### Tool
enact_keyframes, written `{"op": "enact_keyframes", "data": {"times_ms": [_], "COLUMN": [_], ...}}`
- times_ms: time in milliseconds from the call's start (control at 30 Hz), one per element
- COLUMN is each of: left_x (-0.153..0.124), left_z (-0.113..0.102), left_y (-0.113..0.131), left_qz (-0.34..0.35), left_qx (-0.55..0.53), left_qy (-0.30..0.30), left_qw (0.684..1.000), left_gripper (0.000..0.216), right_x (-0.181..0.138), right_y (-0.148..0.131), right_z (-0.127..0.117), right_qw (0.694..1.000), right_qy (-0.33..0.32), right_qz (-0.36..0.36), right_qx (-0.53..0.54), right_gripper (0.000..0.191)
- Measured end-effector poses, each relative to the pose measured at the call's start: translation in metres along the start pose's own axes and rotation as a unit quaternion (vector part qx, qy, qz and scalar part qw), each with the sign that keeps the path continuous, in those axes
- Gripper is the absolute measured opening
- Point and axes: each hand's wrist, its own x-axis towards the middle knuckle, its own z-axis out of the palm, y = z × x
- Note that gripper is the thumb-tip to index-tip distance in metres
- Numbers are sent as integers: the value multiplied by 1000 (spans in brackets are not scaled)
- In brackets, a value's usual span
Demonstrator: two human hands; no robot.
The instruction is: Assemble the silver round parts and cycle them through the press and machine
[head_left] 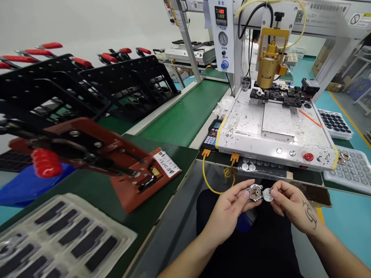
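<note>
Above my lap, my left hand point(236, 202) is closed on a shiny silver watch case point(255, 192) with a round opening in its middle. Its thumb and fingers pinch the case from the left. Close by on the right, my right hand point(290, 202) pinches a small round grey-white disc point(268, 195) with printed marks at its edge. The disc is beside the watch case; whether they touch I cannot tell. Both hands are in front of the white bench machine point(255, 143).
On the left bench stand a red-brown toggle press point(145, 185) and a tray point(127, 233) of dark strips. A green conveyor point(185, 112) runs behind. The machine's gold head point(268, 69) hangs over black fixtures. At right lies a clear tray point(353, 172) of discs. A yellow cable point(204, 173) loops below.
</note>
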Motion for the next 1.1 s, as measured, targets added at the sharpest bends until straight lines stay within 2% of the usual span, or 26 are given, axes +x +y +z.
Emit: {"op": "enact_keyframes", "data": {"times_ms": [233, 400, 600, 800, 1100], "left_x": [-6, -7, -9, -12, -16], "left_z": [2, 3, 6, 9, 10], "left_y": [3, 4, 2, -1, -3], "left_qz": [-3, -6, 6, 30, 55], "left_qx": [-29, -27, 11, 51, 107], "left_qy": [-6, -5, 2, 1, -11], "left_qw": [1000, 1000, 1000, 998, 993], "left_gripper": [45, 47, 51, 51, 47], "right_x": [-2, -3, -2, -1, -2], "right_y": [-2, -7, -23, -21, -23], "right_z": [-1, 1, 15, 25, 27], "right_qw": [1000, 999, 987, 983, 978], "right_qy": [14, 20, 18, 6, 15], "right_qz": [2, -19, -92, -102, -111], "right_qx": [13, -30, -129, -154, -177], "right_gripper": [40, 39, 29, 27, 27]}}
